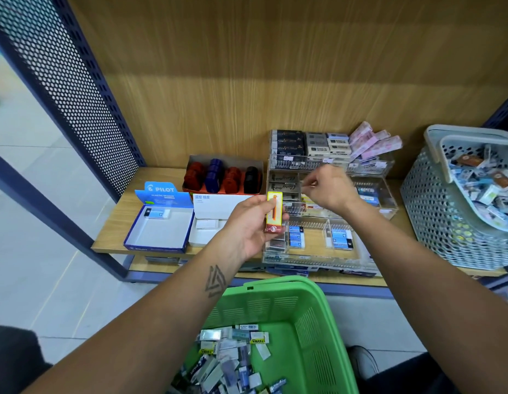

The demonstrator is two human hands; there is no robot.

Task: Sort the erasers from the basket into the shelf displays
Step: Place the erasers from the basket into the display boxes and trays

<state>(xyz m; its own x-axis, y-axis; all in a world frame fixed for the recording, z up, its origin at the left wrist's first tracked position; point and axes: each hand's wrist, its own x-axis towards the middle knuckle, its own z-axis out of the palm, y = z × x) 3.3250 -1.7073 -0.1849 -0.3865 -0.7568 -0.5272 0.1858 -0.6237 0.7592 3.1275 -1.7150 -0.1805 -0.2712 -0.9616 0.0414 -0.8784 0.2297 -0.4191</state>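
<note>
Left hand (251,223): gripping a yellow-and-red eraser pack (273,212) upright, just in front of the clear acrylic display (329,211).
Right hand (329,186): reaching over the display's middle tier, fingertips pinching a small item too blurred to identify.
Green basket (312,317): sitting near, below the shelf (116,220); loose erasers (232,356) are lying inside it.
Far-left boxes: blue Pilot box (159,220) is holding one eraser.
Right side: grey basket (434,206) is standing on the shelf.
</note>
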